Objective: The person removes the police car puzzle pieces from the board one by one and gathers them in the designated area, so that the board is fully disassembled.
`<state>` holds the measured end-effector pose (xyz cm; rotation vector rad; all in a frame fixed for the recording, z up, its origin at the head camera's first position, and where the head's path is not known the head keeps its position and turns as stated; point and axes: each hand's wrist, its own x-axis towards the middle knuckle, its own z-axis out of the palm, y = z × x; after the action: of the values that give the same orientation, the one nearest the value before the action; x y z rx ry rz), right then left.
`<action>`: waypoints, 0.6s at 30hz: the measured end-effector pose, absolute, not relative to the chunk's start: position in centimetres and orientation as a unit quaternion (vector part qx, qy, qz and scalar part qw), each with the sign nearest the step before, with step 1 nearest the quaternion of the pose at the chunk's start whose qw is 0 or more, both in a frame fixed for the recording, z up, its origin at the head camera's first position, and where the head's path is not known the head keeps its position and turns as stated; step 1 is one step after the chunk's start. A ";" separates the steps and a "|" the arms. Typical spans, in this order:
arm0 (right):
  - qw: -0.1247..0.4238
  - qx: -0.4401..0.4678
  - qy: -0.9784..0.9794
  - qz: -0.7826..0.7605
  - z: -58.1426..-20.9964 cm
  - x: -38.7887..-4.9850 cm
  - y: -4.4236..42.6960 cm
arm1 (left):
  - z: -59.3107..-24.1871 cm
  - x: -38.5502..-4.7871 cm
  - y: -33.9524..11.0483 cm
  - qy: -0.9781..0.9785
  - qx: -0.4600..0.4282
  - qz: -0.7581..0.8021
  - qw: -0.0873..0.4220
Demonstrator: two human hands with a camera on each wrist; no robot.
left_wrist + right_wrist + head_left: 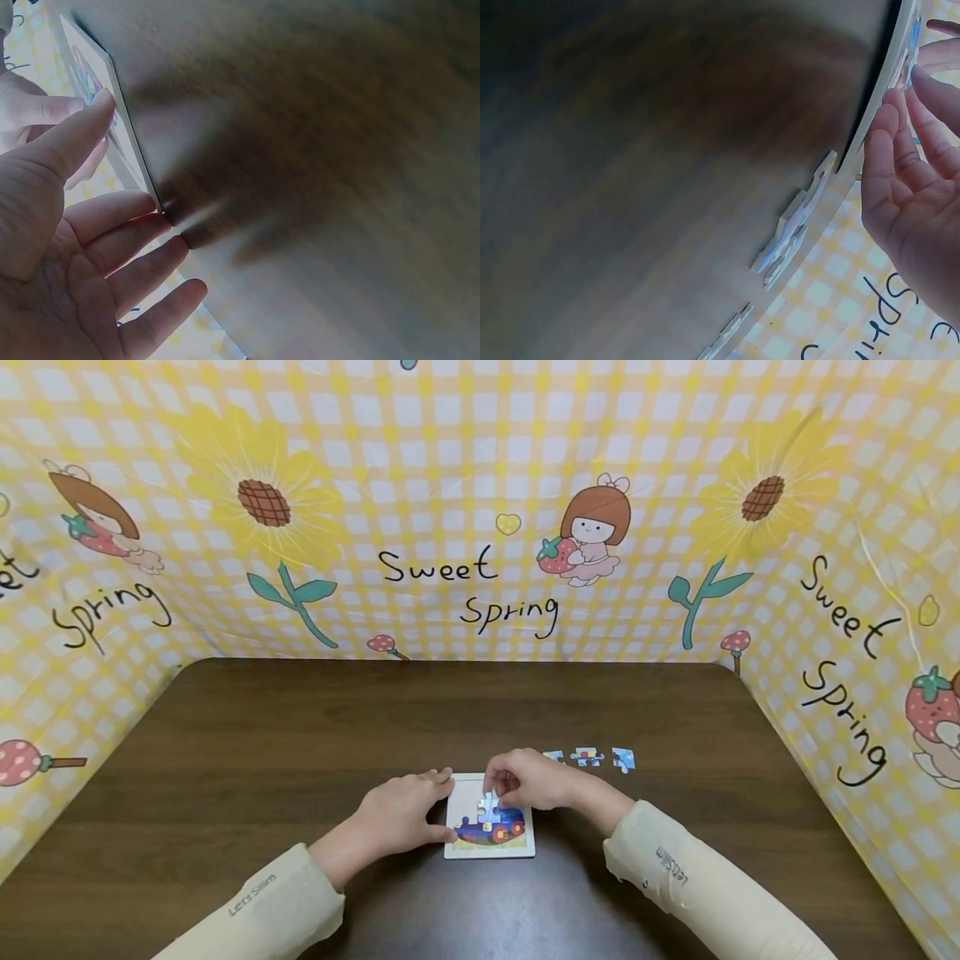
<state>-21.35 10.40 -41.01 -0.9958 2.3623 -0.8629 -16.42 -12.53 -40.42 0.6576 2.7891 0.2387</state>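
A small square jigsaw board [491,852] lies flat near the table's front, with a dark blue vehicle picture [480,835] filling its lower part. Along the board's left edge rests my left hand [397,814], its thumb and fingertips touching the rim; the left wrist view shows the fingers [146,274] spread and fairly straight. Over the board, my right hand [536,781] pinches a light blue jigsaw piece [489,810] between thumb and index finger. Whether that piece touches the board is unclear. In the right wrist view the other fingers [881,154] curl loosely by the board's edge.
Several loose jigsaw pieces [587,757] lie in a row behind and right of the board, one partly hidden by my right hand. A dark wooden table [300,718] spreads around. Yellow checked cloth [450,460] walls it at the back and both sides.
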 end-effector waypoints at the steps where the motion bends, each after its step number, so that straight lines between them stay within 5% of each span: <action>1: 0.217 -0.359 0.851 -0.317 -41.0 -21.3 10.4 | -40.4 -16.4 -12.5 0.961 0.228 0.083 0.132; 18: 0.233 -0.360 0.812 -0.396 -40.6 -21.4 10.7 | -40.5 -16.4 -12.5 0.961 0.227 0.083 0.131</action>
<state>-21.39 10.71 -40.64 -0.9894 2.2302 -1.0885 -16.44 -12.52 -40.47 0.6600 2.7925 0.2413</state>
